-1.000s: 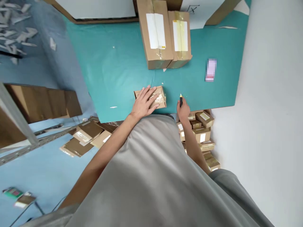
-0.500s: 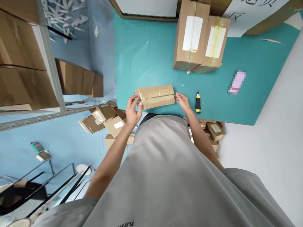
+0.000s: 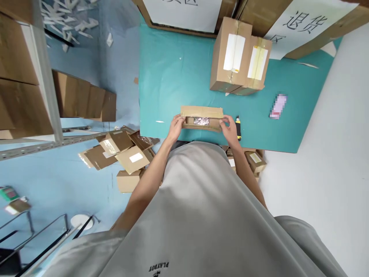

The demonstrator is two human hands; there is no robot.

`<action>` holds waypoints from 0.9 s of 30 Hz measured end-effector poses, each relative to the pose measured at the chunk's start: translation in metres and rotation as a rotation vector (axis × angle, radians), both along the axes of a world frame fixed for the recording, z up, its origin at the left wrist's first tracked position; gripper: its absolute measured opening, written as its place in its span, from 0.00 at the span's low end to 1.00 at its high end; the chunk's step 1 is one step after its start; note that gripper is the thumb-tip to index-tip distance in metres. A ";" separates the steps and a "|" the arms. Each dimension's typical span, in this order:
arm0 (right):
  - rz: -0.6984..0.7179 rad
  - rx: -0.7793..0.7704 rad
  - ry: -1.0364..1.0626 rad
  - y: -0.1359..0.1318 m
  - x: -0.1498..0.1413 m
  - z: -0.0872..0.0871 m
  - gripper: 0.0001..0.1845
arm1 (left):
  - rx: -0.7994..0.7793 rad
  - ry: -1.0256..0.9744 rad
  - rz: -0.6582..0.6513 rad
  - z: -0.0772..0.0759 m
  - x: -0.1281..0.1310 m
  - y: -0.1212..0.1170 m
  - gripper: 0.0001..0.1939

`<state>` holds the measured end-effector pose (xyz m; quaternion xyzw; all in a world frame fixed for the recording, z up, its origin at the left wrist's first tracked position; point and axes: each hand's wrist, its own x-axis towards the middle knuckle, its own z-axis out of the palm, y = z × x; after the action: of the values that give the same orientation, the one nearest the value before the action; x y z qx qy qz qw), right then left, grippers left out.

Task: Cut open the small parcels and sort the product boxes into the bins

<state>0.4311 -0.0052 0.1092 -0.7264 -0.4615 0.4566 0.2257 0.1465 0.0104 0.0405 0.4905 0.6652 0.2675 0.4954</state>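
Whse returns area: ctns (image 3: 72,94), sign (image 3: 300,32)

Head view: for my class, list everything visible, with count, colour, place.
Table: 1, teal, centre
Open carton: 1, brown, table's near edge
Wrapped item: 1, silvery, inside carton
Utility knife: 1, black-yellow, carton's right
Labelled cartons: 2, brown, table's far side
Pixelated item: 1, pink, table's right
Paper signs: 2, white, top
Floor: 1, blue, left
Loose cartons: several, brown, left floor
Stacked cartons: several, brown, below table's right
Rack: 1, grey, left
Rack cartons: several, brown, left
Carton row: 3, brown, beside rack
Scraps: many, white, upper left
Round object: 1, white, lower left
Metal frames: several, grey, lower left
Wall: 1, white, right
Shirt: 1, grey, bottom
Left hand: 1, bare, carton's left end
Right hand: 1, bare, carton's right end
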 end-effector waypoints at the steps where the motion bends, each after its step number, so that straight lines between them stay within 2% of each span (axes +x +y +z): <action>1: 0.019 -0.025 -0.020 0.001 0.001 0.000 0.30 | -0.004 0.018 -0.019 -0.002 0.004 0.003 0.17; 4: 0.124 -0.103 -0.169 0.003 0.002 0.001 0.36 | -0.027 0.033 -0.081 -0.005 0.006 0.007 0.06; 5: 0.165 -0.115 -0.230 0.005 0.002 0.002 0.39 | -0.016 0.033 -0.124 -0.005 0.004 0.006 0.08; 8: 0.279 -0.114 -0.360 0.015 0.000 0.003 0.49 | 0.044 0.019 -0.285 -0.004 -0.007 0.000 0.30; 10: 0.331 -0.122 -0.416 0.023 -0.005 0.000 0.56 | 0.088 0.034 -0.386 -0.002 -0.012 -0.008 0.39; 12: 0.356 -0.165 -0.476 0.032 -0.015 -0.006 0.62 | 0.130 0.080 -0.467 0.001 -0.013 -0.014 0.41; 14: 0.345 -0.219 -0.535 0.038 -0.028 -0.015 0.66 | 0.163 0.154 -0.529 0.005 -0.010 -0.016 0.38; 17: 0.293 -0.222 -0.541 0.043 -0.045 -0.029 0.65 | 0.163 0.309 -0.575 0.014 -0.004 -0.013 0.35; 20: 0.266 -0.171 -0.492 0.039 -0.045 -0.032 0.59 | 0.148 0.460 -0.632 0.027 -0.002 -0.010 0.35; 23: 0.290 -0.155 -0.490 0.027 -0.028 -0.022 0.54 | 0.164 0.545 -0.700 0.039 -0.002 -0.009 0.35; 27: 0.306 -0.091 -0.543 0.007 -0.002 -0.007 0.46 | 0.189 0.565 -0.839 0.048 0.002 -0.010 0.32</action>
<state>0.4293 0.0016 0.1023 -0.7532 -0.5880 0.2947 -0.0101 0.1487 0.0007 0.0884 0.8108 0.4920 -0.0384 0.3147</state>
